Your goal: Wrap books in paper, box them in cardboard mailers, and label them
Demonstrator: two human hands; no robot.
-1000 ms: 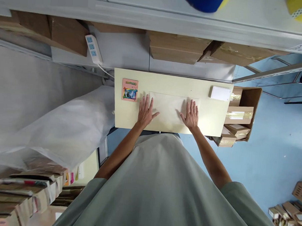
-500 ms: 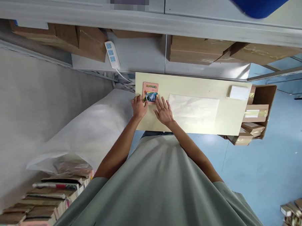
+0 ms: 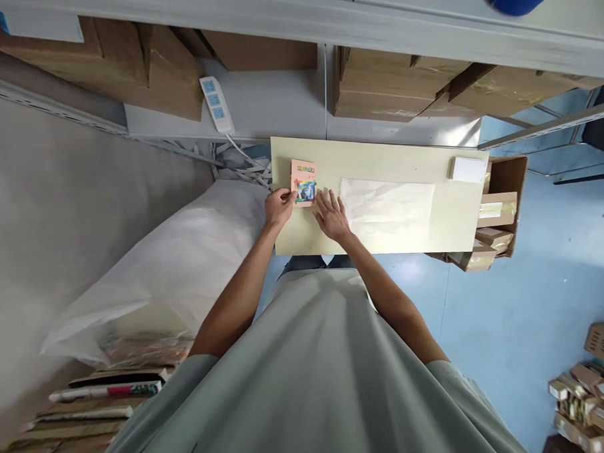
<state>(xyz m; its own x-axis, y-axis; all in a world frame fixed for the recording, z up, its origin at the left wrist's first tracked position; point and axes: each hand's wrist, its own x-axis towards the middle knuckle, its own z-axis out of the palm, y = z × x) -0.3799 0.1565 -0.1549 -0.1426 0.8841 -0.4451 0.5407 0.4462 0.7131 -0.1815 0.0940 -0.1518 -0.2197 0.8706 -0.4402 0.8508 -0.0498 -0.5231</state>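
Note:
A small pink book [image 3: 303, 171] with a colourful picture on its cover lies on the pale yellow board [image 3: 452, 220]. My left hand [image 3: 279, 207] is closed at the book's lower left edge, its thumb on the cover side and the fingers curled. At the book's right edge rests my right hand [image 3: 333, 216], open, fingers spread and laid flat on the board. Just right of that hand a wide white sheet of paper [image 3: 393, 210] is spread out, slightly creased.
A white stack or box [image 3: 468, 169] sits at the board's far right corner. Cardboard boxes [image 3: 388, 83] and a power strip [image 3: 217, 106] stand on the shelf behind. An open carton [image 3: 519, 196] is to the right. Stacked books [image 3: 88, 411] and a white sack [image 3: 191, 248] are left.
My left hand's fingers have curled in at the book's left edge. The book's left side looks narrower now. My right hand stays flat beside it, and the whole view has shifted slightly.

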